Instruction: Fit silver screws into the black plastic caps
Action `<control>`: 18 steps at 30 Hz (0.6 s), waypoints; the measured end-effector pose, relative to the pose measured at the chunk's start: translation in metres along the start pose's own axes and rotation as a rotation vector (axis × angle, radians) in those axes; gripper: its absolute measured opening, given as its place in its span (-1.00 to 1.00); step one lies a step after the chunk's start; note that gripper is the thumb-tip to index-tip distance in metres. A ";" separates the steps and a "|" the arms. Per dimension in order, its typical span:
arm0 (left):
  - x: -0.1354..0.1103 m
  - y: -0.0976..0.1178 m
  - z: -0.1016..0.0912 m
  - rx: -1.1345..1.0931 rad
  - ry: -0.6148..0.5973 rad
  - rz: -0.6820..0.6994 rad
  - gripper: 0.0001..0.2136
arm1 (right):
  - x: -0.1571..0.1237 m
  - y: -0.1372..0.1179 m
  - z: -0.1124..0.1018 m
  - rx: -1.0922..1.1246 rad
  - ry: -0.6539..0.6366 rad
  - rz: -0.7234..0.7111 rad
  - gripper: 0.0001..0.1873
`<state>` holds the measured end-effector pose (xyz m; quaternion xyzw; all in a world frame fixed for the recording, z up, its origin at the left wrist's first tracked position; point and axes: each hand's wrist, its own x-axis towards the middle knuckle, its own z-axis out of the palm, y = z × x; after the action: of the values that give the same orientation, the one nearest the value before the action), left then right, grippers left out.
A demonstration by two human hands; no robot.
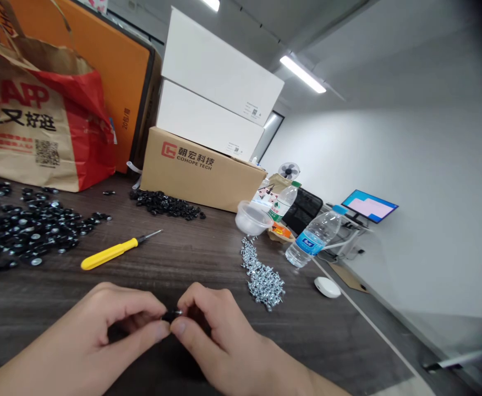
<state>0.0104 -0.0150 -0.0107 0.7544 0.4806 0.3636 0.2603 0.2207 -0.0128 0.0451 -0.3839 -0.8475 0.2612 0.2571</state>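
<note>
Left hand [115, 327] and right hand [220, 338] both pinched nearly closed on a small black plastic part with a silver screw [171, 315], held centrally above the dark wood-grain bench [208, 269]. Long axis runs sideways, silver end toward right hand, which looks slightly nearer.

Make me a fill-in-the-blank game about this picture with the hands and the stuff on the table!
1. The left hand and the right hand pinch one small ____ piece.
2. The screwdriver has a ____ handle.
3. The pile of screws is ____ in colour.
4. The cardboard box has two white ____ stacked on top.

Missing words: black; yellow; silver; boxes
</note>
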 end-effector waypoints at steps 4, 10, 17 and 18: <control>0.000 0.000 0.001 -0.011 -0.014 0.027 -0.79 | 0.000 0.003 -0.002 -0.053 -0.037 -0.131 -0.90; 0.002 0.007 -0.001 0.060 -0.110 0.104 -0.72 | 0.003 0.008 -0.002 -0.186 -0.086 -0.234 -0.86; 0.003 0.002 -0.006 0.188 0.086 0.397 -0.92 | -0.003 -0.012 0.002 -0.022 -0.037 0.117 -0.73; 0.002 0.002 -0.006 0.195 0.100 0.433 -0.90 | -0.004 -0.013 0.004 0.052 -0.043 0.162 -0.66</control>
<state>0.0070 -0.0138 -0.0047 0.8424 0.3530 0.3995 0.0782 0.2137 -0.0242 0.0497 -0.4386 -0.8119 0.3114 0.2268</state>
